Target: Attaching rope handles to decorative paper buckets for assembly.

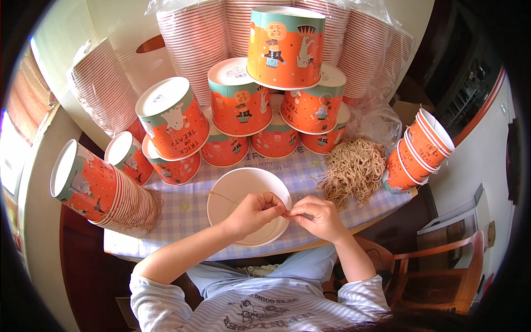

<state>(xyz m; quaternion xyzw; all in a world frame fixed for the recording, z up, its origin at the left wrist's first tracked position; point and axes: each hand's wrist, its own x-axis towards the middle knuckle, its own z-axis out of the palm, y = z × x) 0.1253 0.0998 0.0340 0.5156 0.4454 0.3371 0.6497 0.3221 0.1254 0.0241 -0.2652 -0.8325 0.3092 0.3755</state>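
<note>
A white-lined paper bucket [220, 185] stands mouth up on the table in front of me. Over its right rim, my left hand [257, 214] and my right hand [318, 217] meet with fingertips pinched together. A thin tan string [224, 196] runs leftward from my left hand across the bucket's mouth toward its left rim. Between the fingertips the string's end is too small to make out clearly. Just beyond my right hand lies a loose heap of tan strings [355, 170].
Orange and green printed buckets [241, 108] stand upside down in a stacked pile behind. Nested buckets [135, 202] lean at left; several with string handles [415, 152] tilt at right. Plastic-wrapped bucket stacks [193, 39] line the back. A checked cloth [185, 221] covers the table; a wooden chair [442, 276] stands right.
</note>
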